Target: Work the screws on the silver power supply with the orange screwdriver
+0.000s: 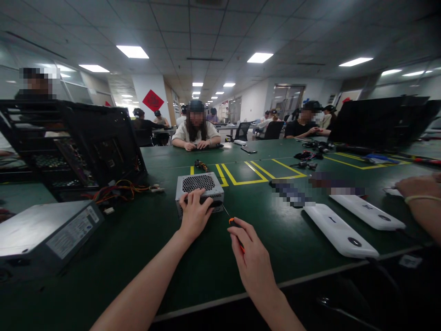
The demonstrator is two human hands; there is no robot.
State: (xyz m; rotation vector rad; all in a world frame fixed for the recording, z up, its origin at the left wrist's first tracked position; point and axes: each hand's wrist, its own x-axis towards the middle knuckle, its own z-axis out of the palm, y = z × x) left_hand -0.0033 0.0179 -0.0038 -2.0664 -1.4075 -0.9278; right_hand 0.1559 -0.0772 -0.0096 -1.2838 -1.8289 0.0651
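Observation:
A grey metal power supply (214, 183) with a honeycomb vent on top rests on the green table before me. My left hand (193, 209) grips its near edge, with fingers over the top and the thumb along the front side. In my right hand (246, 243) is a screwdriver (231, 221) with an orange and black handle. Its thin shaft points up and left at the lower right corner of the power supply. Whether the tip touches the casing, I cannot tell.
Another power supply (74, 230) lies at the left, near an open black computer case (99, 151) with loose cables (119, 189). White power banks (339, 230) lie at the right, beside another person's hand (422, 197). A person (196, 131) sits opposite. Yellow tape (248, 183) marks the table (193, 280).

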